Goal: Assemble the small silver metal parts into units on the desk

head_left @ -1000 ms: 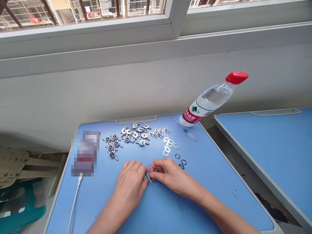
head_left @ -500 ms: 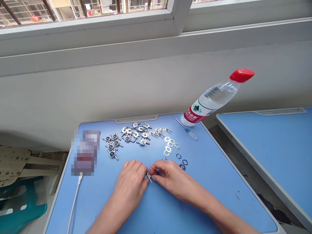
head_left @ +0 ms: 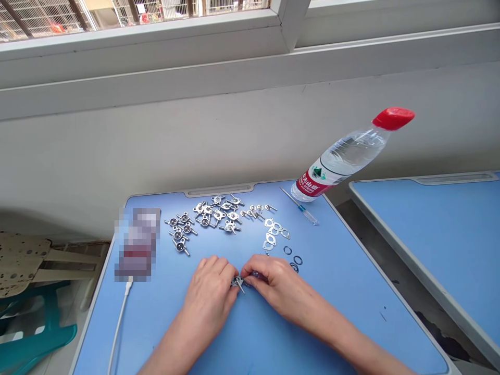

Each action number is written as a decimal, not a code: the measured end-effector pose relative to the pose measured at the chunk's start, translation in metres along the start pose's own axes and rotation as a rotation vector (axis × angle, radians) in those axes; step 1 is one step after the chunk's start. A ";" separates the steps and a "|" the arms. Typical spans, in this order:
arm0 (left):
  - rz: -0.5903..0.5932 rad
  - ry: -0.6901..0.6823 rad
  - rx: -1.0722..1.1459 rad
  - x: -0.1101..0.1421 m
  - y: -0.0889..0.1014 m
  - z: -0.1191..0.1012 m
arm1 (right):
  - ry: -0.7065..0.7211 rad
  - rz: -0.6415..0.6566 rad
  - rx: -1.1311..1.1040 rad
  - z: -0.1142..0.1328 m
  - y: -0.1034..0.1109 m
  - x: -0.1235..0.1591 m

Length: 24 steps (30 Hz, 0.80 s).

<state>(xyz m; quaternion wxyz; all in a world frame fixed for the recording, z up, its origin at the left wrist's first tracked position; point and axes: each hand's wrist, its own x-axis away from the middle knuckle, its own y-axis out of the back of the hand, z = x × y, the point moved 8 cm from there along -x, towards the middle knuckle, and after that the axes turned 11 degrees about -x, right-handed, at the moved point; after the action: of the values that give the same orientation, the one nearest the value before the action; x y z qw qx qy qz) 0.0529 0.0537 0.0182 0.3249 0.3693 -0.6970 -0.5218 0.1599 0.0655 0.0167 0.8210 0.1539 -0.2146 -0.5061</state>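
Note:
My left hand (head_left: 213, 286) is closed on a small metal flanged fitting (head_left: 236, 282), whose thin pin points down toward me. At the fitting's right edge, my right hand (head_left: 269, 276) pinches with thumb and forefinger. What sits between those fingertips is too small to make out. A purplish, see-through piece (head_left: 255, 274) shows under the curled right fingers. Beyond the hands lie several similar metal fittings (head_left: 219, 213), a group with round dark openings (head_left: 179, 234), small pinned discs (head_left: 253, 211), flat oval metal plates (head_left: 270, 239) and black rubber rings (head_left: 298, 260).
A clear screwdriver (head_left: 300, 207) with a blue band lies by a red-capped water bottle (head_left: 338, 164) at the blue table's (head_left: 297, 333) back right. At left, a blurred-out flat object (head_left: 136, 245) has a white cable (head_left: 119, 323). Another blue table (head_left: 437, 224) stands right.
My right hand's fingertips have shifted slightly at the fitting's right edge. My left hand keeps hold of the fitting. The view has tilted down a little.

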 end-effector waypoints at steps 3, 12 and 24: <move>-0.004 -0.005 0.001 0.000 0.001 -0.001 | 0.038 -0.011 0.014 0.001 -0.001 0.000; 0.004 -0.004 0.010 -0.001 0.000 0.000 | 0.086 -0.035 0.054 0.001 -0.003 0.003; -0.024 -0.016 0.027 0.000 0.003 -0.002 | 0.248 -0.071 0.207 0.009 -0.009 0.010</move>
<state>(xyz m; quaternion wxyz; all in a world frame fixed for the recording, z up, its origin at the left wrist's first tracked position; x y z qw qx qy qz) 0.0540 0.0534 0.0216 0.3081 0.3776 -0.7022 -0.5191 0.1523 0.0520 0.0224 0.8027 0.3065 -0.1569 -0.4869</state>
